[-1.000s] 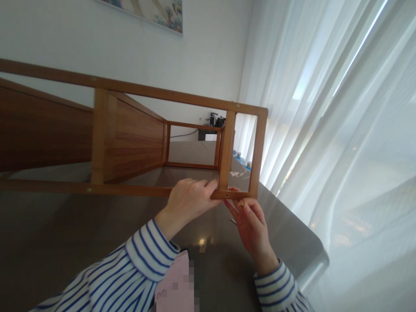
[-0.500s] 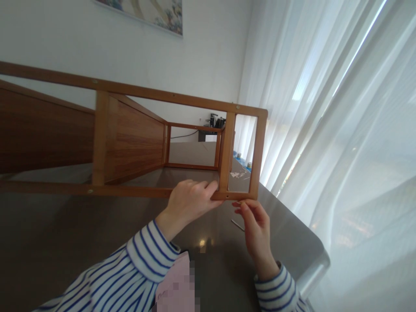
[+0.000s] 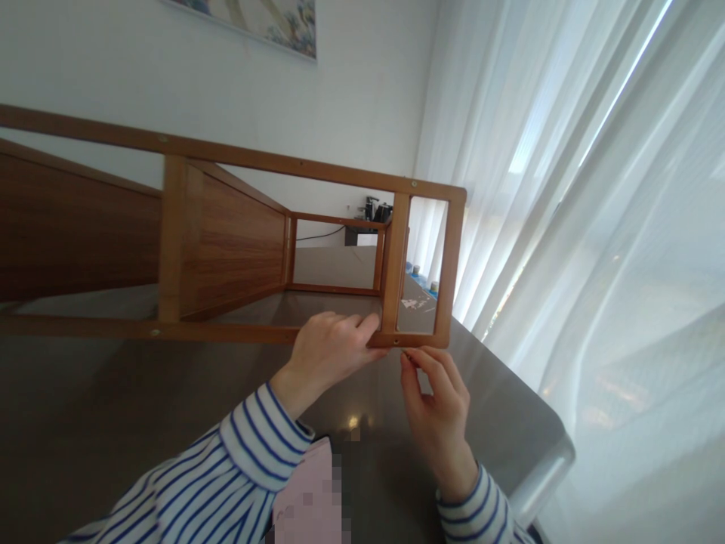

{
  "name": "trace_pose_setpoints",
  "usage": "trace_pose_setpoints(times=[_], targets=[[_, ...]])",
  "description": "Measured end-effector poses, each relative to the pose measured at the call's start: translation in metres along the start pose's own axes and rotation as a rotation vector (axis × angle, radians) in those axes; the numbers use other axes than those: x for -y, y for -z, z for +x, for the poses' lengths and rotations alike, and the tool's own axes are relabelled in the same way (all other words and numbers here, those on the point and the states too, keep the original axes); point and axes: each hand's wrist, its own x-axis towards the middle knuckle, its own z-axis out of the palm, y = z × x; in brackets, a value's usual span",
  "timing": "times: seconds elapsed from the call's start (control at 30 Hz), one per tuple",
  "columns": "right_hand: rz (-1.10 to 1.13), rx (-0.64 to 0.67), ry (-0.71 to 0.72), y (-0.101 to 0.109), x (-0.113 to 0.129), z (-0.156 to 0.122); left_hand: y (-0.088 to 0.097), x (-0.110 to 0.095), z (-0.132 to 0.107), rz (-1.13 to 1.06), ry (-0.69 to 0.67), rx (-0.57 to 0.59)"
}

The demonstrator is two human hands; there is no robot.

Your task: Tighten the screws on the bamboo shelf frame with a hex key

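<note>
A wooden frame (image 3: 328,163) with slatted panels stands on its side across the table. My left hand (image 3: 331,351) is closed round its lower rail (image 3: 226,331), just left of an upright post near the right end. Below that right corner, my right hand (image 3: 436,389) pinches a small brass-coloured screw (image 3: 406,355) between thumb and forefinger; it is tiny and partly covered by the fingers. The fingertips are close under a small hole (image 3: 396,342) in the rail. Other metal fasteners show in the upper rail and farther left in the lower rail.
The dark grey table (image 3: 498,408) has a rounded corner at right. White sheer curtains (image 3: 612,264) hang beyond it. Small scraps (image 3: 416,304) and blue-based containers (image 3: 433,287) lie behind the frame. A pink, partly pixelated object (image 3: 309,491) is near my body.
My right hand has shifted left and turned, bringing its pinched fingertips nearer the rail's hole. A thin metal rod seen beside that hand before is now out of sight. My left hand stays put.
</note>
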Motion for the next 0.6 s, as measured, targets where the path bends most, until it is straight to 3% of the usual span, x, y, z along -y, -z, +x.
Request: trace_pose_setpoints(times=[0.6], targets=[[-0.202, 0.138, -0.092, -0.0074, 0.0052, 0.0106, 0.0044, -0.0008, 0.0014, -0.031, 0.01, 0.012]])
